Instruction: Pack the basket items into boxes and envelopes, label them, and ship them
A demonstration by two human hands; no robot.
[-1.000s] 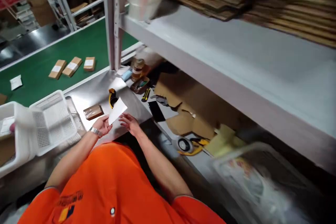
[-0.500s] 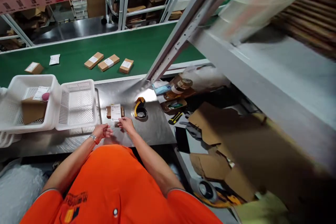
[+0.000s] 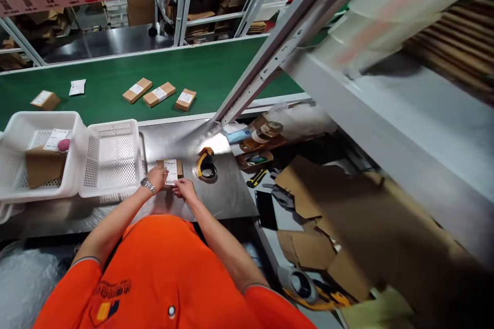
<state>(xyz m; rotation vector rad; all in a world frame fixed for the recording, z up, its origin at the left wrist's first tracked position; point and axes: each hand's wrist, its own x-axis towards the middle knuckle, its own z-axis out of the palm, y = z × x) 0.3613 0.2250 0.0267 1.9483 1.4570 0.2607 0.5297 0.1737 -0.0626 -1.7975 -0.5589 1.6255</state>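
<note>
A small brown cardboard box (image 3: pixel 179 166) lies on the steel table with a white shipping label (image 3: pixel 171 170) over its top. My left hand (image 3: pixel 156 178), wearing a metal watch, is at the label's left edge, its fingers closed on that edge and against the box. At the lower right corner of the label, my right hand (image 3: pixel 186 189) pinches the paper between thumb and fingers. Part of the box is hidden under the label and my left hand. To the right of the box stands a yellow and black tape dispenser (image 3: pixel 207 165).
White baskets (image 3: pixel 82 157) stand at the left, one holding a brown box. Behind the table, a green conveyor belt (image 3: pixel 216 69) carries several small parcels. A metal post (image 3: pixel 266 56) and shelf edge rise at the right. Cardboard, a phone (image 3: pixel 266 209) and a cutter (image 3: pixel 257 178) lie on the side surface.
My left hand has moved up and right from beside the box onto the label's left edge. The label now sits lower over the box. My right hand keeps its corner. The view has shifted slightly.
</note>
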